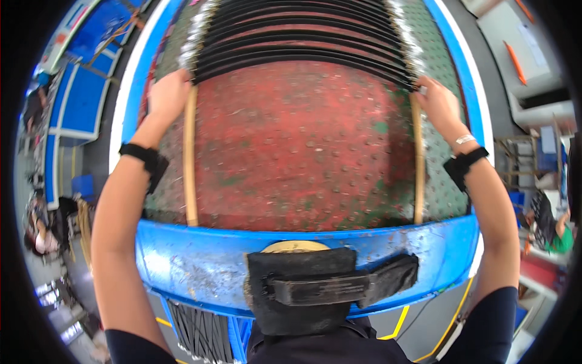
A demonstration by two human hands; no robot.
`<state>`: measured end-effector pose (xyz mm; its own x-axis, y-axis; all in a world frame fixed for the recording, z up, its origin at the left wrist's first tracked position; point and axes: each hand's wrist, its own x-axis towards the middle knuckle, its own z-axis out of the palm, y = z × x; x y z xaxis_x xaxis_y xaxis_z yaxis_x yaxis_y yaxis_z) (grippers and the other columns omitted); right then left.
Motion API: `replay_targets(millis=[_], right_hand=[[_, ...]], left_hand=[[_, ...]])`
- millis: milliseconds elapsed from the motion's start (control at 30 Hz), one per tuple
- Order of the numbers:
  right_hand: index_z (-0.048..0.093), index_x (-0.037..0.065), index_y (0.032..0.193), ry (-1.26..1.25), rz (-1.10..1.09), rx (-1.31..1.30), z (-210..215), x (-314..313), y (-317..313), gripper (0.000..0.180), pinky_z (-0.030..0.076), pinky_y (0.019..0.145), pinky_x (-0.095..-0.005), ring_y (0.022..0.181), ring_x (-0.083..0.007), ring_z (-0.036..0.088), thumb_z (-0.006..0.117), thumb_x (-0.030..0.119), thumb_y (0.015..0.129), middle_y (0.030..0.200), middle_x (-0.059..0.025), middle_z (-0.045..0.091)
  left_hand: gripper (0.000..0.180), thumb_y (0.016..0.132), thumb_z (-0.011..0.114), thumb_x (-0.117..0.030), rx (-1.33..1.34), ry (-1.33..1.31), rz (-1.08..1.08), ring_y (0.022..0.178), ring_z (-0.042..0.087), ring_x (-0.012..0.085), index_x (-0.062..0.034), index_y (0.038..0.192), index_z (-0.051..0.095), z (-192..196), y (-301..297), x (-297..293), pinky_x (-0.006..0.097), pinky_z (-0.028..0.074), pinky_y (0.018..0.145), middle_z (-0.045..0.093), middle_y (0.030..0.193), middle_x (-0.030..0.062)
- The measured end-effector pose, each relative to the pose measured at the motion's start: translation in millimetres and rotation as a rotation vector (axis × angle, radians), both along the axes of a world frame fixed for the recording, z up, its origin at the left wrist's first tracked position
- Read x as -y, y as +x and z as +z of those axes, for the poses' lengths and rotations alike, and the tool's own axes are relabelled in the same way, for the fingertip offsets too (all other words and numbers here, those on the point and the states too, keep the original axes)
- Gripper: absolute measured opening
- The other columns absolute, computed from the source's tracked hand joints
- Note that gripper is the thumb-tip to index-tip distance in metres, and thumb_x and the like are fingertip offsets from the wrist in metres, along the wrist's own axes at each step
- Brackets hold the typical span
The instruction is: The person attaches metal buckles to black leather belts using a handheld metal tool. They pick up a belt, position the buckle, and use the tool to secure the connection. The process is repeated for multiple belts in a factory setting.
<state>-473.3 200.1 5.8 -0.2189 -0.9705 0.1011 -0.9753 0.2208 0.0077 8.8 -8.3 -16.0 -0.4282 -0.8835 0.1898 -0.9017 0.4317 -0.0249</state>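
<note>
Many thin black strips (pixel 303 43) lie side by side across the far half of a red, studded work surface (pixel 303 151). Their ends reach whitish, shiny rows at both sides. My left hand (pixel 170 96) is closed at the left end of the nearest strip, beside the top of a light wooden slat (pixel 190 164). At that strip's right end, my right hand (pixel 438 106) pinches with thumb and fingers, close to a second wooden slat (pixel 419 164). The strip bows away from me in the middle. My fingertips partly hide its ends. Both wrists wear black bands.
A scuffed blue table edge (pixel 194 261) runs in front of me, with a black strapped pad (pixel 303 291) over it. Below hangs a bundle of black strips (pixel 200 330). Blue cabinets (pixel 82 100) stand left. People sit at both sides, among them one in green (pixel 561 238).
</note>
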Motion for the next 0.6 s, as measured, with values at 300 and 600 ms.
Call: replay_targets(millis=[300,600], right_hand=[[0.052,0.009,0.098,-0.060,0.040,0.137,17.4,-30.9,22.9,0.024,0.042,0.055,-0.0388,0.062,-0.0275,0.054,0.063,0.017,0.078,0.069,-0.0075,0.053],[0.056,0.003,0.085,0.141,-0.038,0.214,7.9,-69.1,26.0,0.025,0.042,0.056,-0.0417,0.059,-0.0306,0.056,0.064,0.025,0.079,0.059,-0.0118,0.055]], left_hand=[[0.014,0.076,0.052,-0.015,-0.003,0.028,0.029,0.077,0.062,0.0326,-0.0062,0.083,0.060,5.8,-4.5,-9.5,0.046,0.047,0.072,0.064,0.082,0.0145],[0.036,0.078,0.056,-0.037,0.183,0.236,0.134,0.078,0.063,0.0348,-0.0013,0.077,0.063,23.5,9.5,-42.8,0.045,0.050,0.067,0.065,0.080,0.0177]])
